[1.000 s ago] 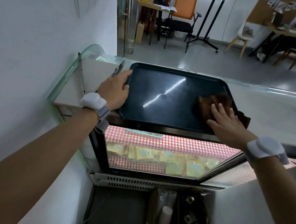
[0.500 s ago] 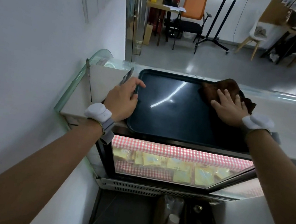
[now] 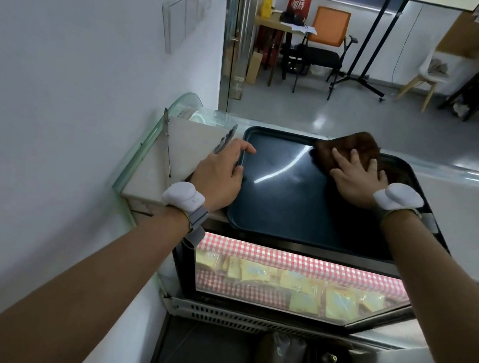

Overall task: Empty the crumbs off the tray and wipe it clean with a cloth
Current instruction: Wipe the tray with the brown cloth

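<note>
A dark rectangular tray [image 3: 286, 206] lies flat on top of a glass display case; its surface is glossy and I see no crumbs on it. A brown cloth [image 3: 349, 148] sits at the tray's far edge, right of centre. My right hand [image 3: 354, 178] lies flat on the cloth with fingers spread, pressing it down. My left hand [image 3: 221, 173] rests on the tray's left rim, thumb on the inside and fingers along the outside, steadying it.
A white wall runs close on the left. Metal tongs [image 3: 225, 143] lie on a white board [image 3: 184, 149] just left of the tray. Wrapped yellow pastries [image 3: 303, 290] sit on red checked cloth inside the case. Chairs and desks stand beyond the counter.
My right hand has slid the cloth from the tray's near right side up to the far edge and then leftward along it. My left hand has stayed on the left rim.
</note>
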`<state>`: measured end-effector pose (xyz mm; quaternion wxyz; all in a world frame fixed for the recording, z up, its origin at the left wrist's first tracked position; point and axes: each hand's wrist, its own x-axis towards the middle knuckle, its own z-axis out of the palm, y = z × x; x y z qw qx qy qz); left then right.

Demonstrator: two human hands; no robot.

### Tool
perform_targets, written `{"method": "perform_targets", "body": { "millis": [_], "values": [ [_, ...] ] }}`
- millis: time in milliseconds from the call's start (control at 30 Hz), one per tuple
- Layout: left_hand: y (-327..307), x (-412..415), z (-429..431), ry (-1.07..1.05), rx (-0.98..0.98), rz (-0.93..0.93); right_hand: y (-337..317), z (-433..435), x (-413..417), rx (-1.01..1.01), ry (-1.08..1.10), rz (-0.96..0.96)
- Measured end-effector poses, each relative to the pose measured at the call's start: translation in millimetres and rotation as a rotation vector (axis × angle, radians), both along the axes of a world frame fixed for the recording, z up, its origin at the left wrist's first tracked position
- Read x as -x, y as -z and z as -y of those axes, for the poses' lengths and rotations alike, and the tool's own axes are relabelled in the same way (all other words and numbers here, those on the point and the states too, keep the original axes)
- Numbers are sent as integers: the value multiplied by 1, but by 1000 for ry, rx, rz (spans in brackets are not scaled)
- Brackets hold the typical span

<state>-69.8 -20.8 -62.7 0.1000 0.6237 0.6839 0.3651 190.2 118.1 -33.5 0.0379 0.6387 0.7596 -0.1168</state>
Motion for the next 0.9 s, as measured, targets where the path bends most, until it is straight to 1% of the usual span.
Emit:
{"method": "perform_targets", "body": {
  "millis": [167, 300, 367, 600, 900],
  "values": [
    [3, 1, -1, 10, 11, 11, 6, 27, 77, -15, -130, -18],
    [-3, 0, 3, -10, -36, -23, 4, 49, 140, -5, -261, -58],
    [-4, -2, 2, -14, -42, -25, 6, 56, 154, -17, -265, -70],
    [-6, -6, 4, -40, -40, -28, 6, 64, 143, -8, -296, -54],
    [-4, -9, 3, -64, -29, -10, 8, 111, 113, -13, -381, -76]
  ]
}}
